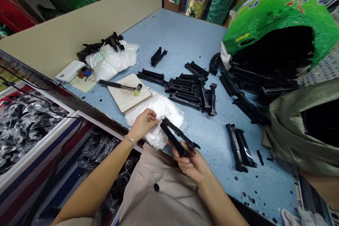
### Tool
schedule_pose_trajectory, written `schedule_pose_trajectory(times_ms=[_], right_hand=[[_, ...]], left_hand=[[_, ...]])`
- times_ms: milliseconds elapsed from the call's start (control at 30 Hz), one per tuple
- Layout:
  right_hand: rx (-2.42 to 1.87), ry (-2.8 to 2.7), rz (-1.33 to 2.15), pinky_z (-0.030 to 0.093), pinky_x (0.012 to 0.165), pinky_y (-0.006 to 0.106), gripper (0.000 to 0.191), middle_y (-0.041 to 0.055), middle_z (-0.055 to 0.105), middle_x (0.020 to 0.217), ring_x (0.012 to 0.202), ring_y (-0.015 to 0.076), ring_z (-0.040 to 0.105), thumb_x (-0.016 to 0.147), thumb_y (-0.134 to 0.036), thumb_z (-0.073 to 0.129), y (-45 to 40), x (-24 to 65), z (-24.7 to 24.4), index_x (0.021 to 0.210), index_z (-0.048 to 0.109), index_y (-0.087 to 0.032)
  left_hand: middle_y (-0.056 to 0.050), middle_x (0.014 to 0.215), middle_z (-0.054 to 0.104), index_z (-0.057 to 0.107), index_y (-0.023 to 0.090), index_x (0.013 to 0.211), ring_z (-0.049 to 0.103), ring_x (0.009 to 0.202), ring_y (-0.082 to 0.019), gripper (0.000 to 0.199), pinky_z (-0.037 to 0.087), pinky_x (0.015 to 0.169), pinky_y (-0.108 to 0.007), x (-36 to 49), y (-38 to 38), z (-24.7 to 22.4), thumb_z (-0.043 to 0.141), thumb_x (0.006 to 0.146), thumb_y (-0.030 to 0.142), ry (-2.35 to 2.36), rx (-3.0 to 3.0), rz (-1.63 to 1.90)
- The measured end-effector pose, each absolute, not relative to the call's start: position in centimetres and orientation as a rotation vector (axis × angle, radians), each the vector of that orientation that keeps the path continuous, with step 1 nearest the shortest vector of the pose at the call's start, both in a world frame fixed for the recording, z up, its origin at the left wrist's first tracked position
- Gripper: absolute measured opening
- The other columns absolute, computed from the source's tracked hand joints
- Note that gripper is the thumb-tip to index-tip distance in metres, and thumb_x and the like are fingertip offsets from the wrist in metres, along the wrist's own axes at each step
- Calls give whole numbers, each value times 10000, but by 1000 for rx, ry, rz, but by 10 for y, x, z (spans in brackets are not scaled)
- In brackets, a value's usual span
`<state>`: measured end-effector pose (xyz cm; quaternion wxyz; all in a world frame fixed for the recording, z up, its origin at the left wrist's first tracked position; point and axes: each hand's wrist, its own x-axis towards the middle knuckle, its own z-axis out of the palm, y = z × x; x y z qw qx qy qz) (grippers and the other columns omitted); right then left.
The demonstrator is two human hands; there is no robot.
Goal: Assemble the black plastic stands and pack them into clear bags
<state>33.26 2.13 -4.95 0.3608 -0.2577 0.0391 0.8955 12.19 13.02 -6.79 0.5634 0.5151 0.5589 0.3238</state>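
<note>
My right hand [191, 166] holds a pair of long black plastic parts [176, 135] with notched ends, tilted up over the table's front edge. To its left, my left hand [145, 124] is closed, thumb and fingers pinched at the edge of a clear plastic bag [169, 107]. That bag lies on top of a loose stack of similar thin bags, close to the far end of the held parts. Beyond the hands, a heap of the same black parts [186, 90] lies on the blue table [174, 31].
A hammer [122, 85] rests on a pale board [129, 100]. Behind are a tied white bundle [111, 60], a white phone-like case [70, 71] and keys [87, 72]. At right, a green sack [280, 10] spills black parts beside an olive sack [288, 127]. Plastic-wrapped items fill a bin [31, 120].
</note>
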Motion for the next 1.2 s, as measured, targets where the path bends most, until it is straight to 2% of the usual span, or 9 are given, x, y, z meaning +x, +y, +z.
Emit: schedule_pose_trajectory(times_ms=[200, 400, 567, 733, 800, 900, 1000, 1100, 1200], right_hand=[[-584, 128, 2346, 302, 343, 51, 293, -9, 529, 694, 433, -7, 317, 858, -311, 647, 19, 328, -44, 1032, 603, -80], [-749, 157, 2335, 291, 334, 69, 249, 14, 583, 670, 427, -3, 379, 798, -307, 726, 20, 323, -63, 857, 608, -97], [-964, 107, 2170, 281, 337, 98, 378, 42, 625, 650, 409, 4, 415, 667, -352, 835, 12, 316, -53, 811, 612, -82], [-972, -94, 2003, 326, 353, 129, 271, 30, 646, 674, 428, 38, 454, 779, -361, 747, 0, 304, -40, 844, 610, -136], [-830, -7, 2156, 317, 334, 108, 283, 18, 628, 667, 417, 18, 407, 783, -351, 744, 2, 303, -40, 891, 622, -119], [-582, 233, 2306, 306, 337, 40, 337, -9, 588, 682, 443, -8, 368, 778, -301, 750, 12, 305, -45, 997, 616, -83], [-458, 285, 2315, 307, 356, 8, 365, -20, 566, 705, 465, -12, 363, 788, -262, 729, 25, 305, -50, 1070, 590, -77], [-620, 137, 2234, 294, 347, 36, 315, -25, 558, 685, 457, -7, 351, 755, -300, 749, 38, 299, -53, 952, 600, -104], [-1005, -231, 1920, 281, 341, 96, 250, -62, 487, 564, 426, 18, 356, 763, -347, 724, 45, 292, -54, 772, 571, -149]], left_hand=[[14, 724, 642, 497, 199, 831, 617, 626, -124, 194, 489, 584, -241, 127, 123, -62, 631, 692, 187, 1378, 1221, 792], [-24, 802, 663, 535, 198, 835, 649, 742, -166, 57, 535, 701, -316, 112, 116, -45, 530, 794, 158, 1469, 1572, 917], [-121, 987, 668, 672, 162, 807, 614, 948, -247, 276, 513, 854, -421, 104, 112, -30, 417, 821, 54, 1521, 2313, 649], [-109, 1075, 656, 677, 141, 1032, 653, 910, -221, 275, 556, 823, -377, 111, 119, -44, 459, 865, 142, 1580, 2219, 601], [-105, 1191, 624, 628, 150, 1161, 641, 1025, -211, 363, 547, 894, -357, 112, 123, -51, 431, 860, 105, 1498, 2167, 664], [-116, 1391, 501, 473, 169, 1356, 514, 1260, -230, 524, 498, 1004, -373, 108, 124, -55, 406, 847, 65, 1405, 2210, 705], [-146, 1503, 362, 279, 193, 1480, 427, 1343, -261, 670, 468, 1039, -419, 108, 111, -49, 351, 839, 12, 1345, 2330, 710], [-163, 1534, 307, 119, 233, 1525, 488, 1294, -261, 751, 509, 986, -403, 118, 83, -39, 315, 843, -15, 1169, 2418, 666], [-157, 1518, 339, 82, 236, 1529, 532, 1246, -234, 752, 524, 966, -359, 134, 56, -25, 348, 860, 18, 936, 2385, 580]])
